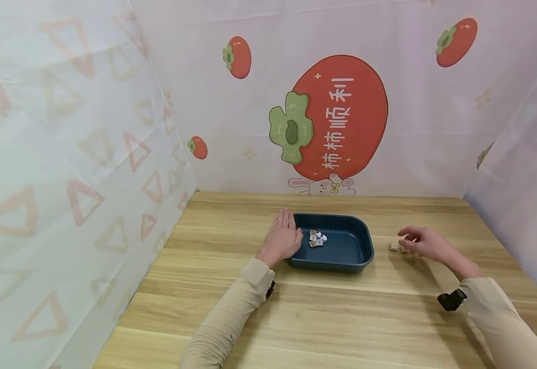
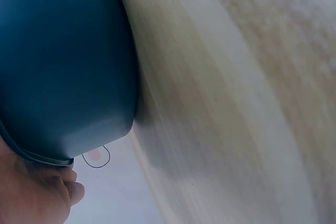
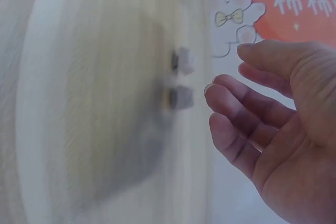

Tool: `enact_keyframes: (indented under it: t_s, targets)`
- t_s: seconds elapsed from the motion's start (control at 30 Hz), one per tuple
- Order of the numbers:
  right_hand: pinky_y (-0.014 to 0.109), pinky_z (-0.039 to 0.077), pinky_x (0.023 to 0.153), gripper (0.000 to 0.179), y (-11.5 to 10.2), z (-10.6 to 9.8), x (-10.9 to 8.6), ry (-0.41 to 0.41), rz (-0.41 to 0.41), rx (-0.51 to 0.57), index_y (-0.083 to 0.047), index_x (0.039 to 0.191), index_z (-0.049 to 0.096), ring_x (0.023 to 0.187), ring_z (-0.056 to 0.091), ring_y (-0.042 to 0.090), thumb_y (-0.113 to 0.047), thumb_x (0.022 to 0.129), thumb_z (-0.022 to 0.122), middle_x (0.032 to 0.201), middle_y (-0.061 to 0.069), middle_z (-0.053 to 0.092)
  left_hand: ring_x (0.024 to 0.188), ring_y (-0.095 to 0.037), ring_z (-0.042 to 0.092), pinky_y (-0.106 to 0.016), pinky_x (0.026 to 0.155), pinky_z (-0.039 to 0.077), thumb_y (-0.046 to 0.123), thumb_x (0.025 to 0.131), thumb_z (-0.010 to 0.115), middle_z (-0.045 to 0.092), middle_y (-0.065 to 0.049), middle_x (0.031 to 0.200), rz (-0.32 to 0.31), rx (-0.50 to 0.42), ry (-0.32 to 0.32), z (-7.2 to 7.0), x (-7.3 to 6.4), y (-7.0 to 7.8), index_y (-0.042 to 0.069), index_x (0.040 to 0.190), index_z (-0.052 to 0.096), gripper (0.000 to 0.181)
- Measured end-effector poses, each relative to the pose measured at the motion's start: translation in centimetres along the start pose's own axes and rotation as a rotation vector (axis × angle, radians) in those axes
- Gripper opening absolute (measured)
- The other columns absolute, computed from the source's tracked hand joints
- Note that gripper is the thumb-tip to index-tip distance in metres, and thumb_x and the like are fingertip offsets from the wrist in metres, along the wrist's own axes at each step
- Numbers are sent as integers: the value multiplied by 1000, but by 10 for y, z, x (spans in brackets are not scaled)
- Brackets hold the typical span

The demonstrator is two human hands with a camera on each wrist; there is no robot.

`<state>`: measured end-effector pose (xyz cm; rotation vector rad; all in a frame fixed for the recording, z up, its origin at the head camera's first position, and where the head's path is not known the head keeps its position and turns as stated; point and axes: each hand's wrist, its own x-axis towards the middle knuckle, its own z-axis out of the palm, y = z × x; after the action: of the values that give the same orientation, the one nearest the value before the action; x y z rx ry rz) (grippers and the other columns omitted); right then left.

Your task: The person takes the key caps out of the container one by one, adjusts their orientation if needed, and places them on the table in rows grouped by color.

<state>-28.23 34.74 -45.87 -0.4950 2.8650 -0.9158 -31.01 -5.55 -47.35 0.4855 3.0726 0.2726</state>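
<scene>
My left hand (image 1: 283, 237) rests against the left rim of a dark blue rectangular tray (image 1: 347, 252), fingers stretched toward the back. In the left wrist view, the left hand (image 2: 34, 190) is right at the rim, past the outer wall of the tray (image 2: 68, 66). Several small tile-like cubes (image 1: 316, 238), white and brown with markings, lie together in the tray's left half. My right hand (image 1: 427, 245) hovers with loosely bent fingers by two small pale cubes on the table. The right wrist view shows one cube (image 3: 184, 61) and a second cube (image 3: 182, 98) apart from the fingertips.
A wood-grain table (image 1: 305, 318) carries everything. Behind it hangs a pale backdrop (image 1: 241, 113) with a large red persimmon print (image 1: 365, 123). A side curtain (image 1: 65, 205) with triangle prints borders the left.
</scene>
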Motion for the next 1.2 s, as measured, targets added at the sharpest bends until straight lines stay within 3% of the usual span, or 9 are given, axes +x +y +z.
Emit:
enact_keyframes:
  t_s: [0.33, 0.57, 0.8, 1.07, 1.2]
  targets:
    - [25, 48, 54, 35, -31, -5, 3, 62, -28, -27, 2, 121, 62, 64, 60, 13, -23, 97, 60, 88, 11, 69, 154, -30, -1, -42, 125, 9, 38, 106, 22, 3, -18, 165, -5, 11, 3, 0, 0, 1, -2, 156, 14, 64]
    - [24, 43, 55, 29, -51, -3, 10, 144, -85, -66, -5, 116, 66, 64, 54, 4, -25, 96, 63, 86, 7, 71, 154, -31, 0, -42, 125, 9, 38, 106, 22, 2, -17, 165, -2, 5, 7, -2, -1, 1, -2, 156, 15, 64]
    - [22, 45, 57, 23, -66, 6, 17, 213, -156, -94, -7, 111, 70, 63, 54, -1, -22, 92, 67, 81, 0, 70, 154, -31, 1, -42, 125, 10, 37, 106, 22, 1, -17, 165, 4, -3, 5, -1, -2, 1, -2, 156, 15, 64]
    - [24, 45, 49, 27, -85, 18, 26, 180, -171, -60, -5, 114, 69, 64, 54, 7, -22, 93, 67, 84, 2, 69, 154, -31, 2, -42, 125, 10, 37, 106, 22, 3, -18, 165, 4, -1, 17, 1, -1, 0, -2, 156, 14, 64]
    - [22, 45, 56, 25, -89, 25, 33, 182, -205, -75, -7, 111, 70, 67, 54, 8, -22, 91, 69, 84, 1, 69, 154, -30, 0, -42, 125, 10, 37, 106, 23, 3, -18, 165, -1, -4, 12, 1, -1, 1, -2, 156, 15, 64]
